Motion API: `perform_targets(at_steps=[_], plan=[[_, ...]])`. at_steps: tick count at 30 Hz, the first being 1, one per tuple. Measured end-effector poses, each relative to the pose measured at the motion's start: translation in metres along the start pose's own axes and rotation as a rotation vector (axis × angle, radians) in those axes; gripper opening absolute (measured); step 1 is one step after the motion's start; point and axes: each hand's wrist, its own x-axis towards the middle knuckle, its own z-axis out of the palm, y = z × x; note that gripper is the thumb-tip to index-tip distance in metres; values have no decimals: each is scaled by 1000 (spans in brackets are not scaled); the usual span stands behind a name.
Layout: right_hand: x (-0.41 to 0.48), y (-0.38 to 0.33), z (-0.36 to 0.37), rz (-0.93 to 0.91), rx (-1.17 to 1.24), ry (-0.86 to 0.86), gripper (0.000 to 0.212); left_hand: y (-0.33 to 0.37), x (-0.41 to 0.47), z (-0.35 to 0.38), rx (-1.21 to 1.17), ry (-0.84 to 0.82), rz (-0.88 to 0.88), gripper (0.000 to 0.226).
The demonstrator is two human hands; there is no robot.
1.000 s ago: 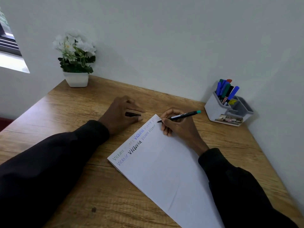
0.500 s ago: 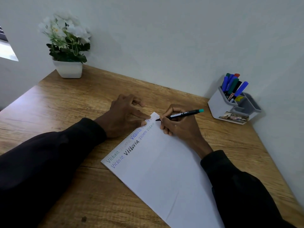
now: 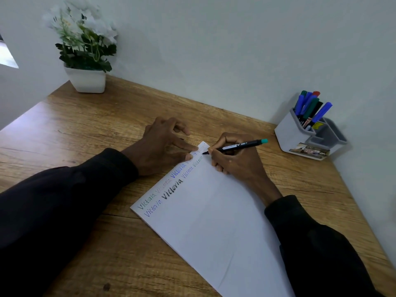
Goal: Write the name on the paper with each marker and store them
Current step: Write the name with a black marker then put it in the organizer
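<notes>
A white sheet of paper (image 3: pixel 214 221) lies at an angle on the wooden desk (image 3: pixel 85 129), with the name "Victoria" written several times in different colours along its upper left edge. My right hand (image 3: pixel 235 166) grips a black marker (image 3: pixel 242 145) with a teal end, and its tip touches the paper near the far corner. The straight fingertips of my left hand (image 3: pixel 160 148) press that corner of the sheet down. A grey and white holder (image 3: pixel 289 136) at the right holds several capped markers (image 3: pixel 308 106) in blue, green, red and black.
A white pot of white flowers (image 3: pixel 85 52) stands at the desk's far left corner. Walls close off the desk at the back and on the right. The desk's left edge drops off near the pot.
The view has shifted, so everything sits lower and further right in frame. My left fingers have spread out over the paper's corner. The marker tip stays at the far corner.
</notes>
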Motion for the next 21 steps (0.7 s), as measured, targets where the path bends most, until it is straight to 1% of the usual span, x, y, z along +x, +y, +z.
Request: perform_targets(at_steps=[2, 3, 6, 9, 13, 15, 17, 21], plan=[[0, -1, 0, 3, -10, -2, 26, -4, 1, 1, 40, -26, -6, 25], [0, -1, 0, 6, -17, -1, 25, -5, 1, 2, 60, -42, -8, 24], [1, -1, 0, 20, -38, 24, 24, -4, 1, 2, 35, -37, -18, 25], [0, -1, 0, 19, -42, 36, 15, -3, 1, 2, 25, -34, -6, 28], [-1, 0, 1, 4, -21, 35, 24, -3, 1, 2, 23, -26, -8, 32], [-1, 0, 1, -6, -27, 30, 28, -4, 2, 2, 33, -26, -5, 29], [-1, 0, 1, -7, -27, 33, 26, -7, 2, 4, 57, -33, 2, 24], [-1, 1, 0, -1, -22, 45, 22, -9, 2, 4, 64, -35, 0, 25]])
